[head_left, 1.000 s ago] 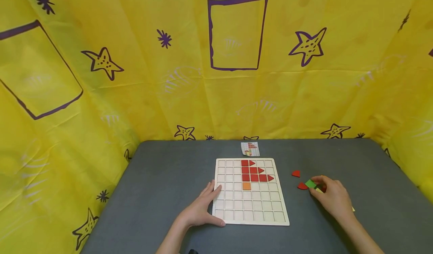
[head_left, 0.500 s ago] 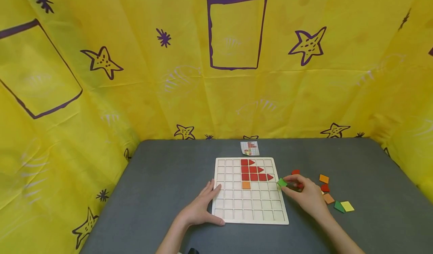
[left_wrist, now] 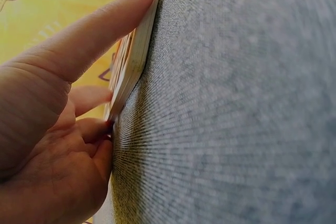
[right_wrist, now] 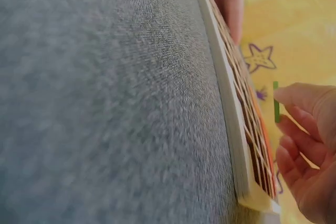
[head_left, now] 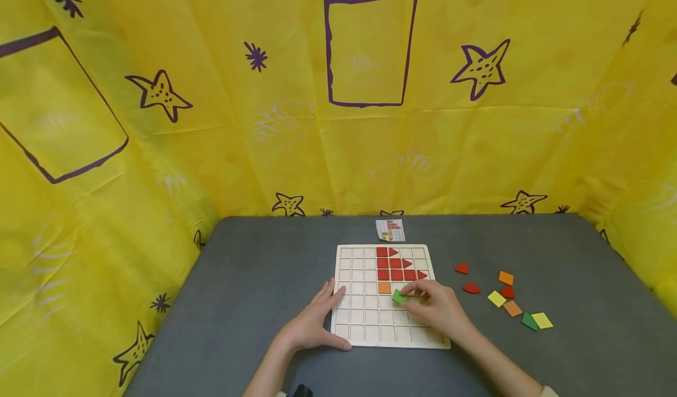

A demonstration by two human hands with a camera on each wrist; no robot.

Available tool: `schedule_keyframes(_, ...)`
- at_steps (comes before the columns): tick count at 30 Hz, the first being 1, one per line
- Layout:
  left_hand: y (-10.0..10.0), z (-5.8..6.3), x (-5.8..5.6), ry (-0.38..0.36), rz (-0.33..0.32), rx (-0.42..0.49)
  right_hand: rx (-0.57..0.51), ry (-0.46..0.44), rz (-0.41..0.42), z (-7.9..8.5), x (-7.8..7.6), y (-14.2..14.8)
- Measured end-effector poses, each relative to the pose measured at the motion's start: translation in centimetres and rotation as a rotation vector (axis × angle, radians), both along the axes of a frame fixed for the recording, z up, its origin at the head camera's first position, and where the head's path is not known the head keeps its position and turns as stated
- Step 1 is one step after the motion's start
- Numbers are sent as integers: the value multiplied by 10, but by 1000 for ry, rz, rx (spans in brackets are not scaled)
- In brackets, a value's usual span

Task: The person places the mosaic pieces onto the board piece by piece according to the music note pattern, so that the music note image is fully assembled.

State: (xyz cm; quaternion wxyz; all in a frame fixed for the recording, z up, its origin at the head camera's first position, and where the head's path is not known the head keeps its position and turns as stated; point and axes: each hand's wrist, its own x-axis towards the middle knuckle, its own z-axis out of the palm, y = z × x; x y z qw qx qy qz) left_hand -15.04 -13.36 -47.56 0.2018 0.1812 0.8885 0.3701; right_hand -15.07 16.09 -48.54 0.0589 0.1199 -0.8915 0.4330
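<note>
Right hand (head_left: 439, 310) pinches the green tile (head_left: 399, 296) above the board (head_left: 365, 316), just right of the orange tile (head_left: 384, 288). Left hand (head_left: 313, 325), farther off, spreads wide against the board's left edge

Grey table (head_left: 264, 268) beneath board (head_left: 357, 316), card (head_left: 390, 230), loose tiles (head_left: 512, 309)

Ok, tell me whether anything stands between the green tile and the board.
Nothing visible does: the right hand holds the green tile above the board, the gap open in the right wrist view. In the head view, the orange tile sits to its left.
</note>
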Motion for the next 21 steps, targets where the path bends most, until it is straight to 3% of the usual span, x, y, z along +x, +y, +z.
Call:
schedule_keyframes(5,1,0,0,-4,7,0,53,108,116,-5,-7,-8)
schedule_keyframes(11,1,-1,0,-15,14,0,71,179,166,-9,-8,-15)
schedule_keyframes(16,1,-2,-1,-27,22,4,68,193,174,-11,-9,-18)
schedule_keyframes(21,1,-1,0,-36,32,-3,66,147,186,-12,-9,-20)
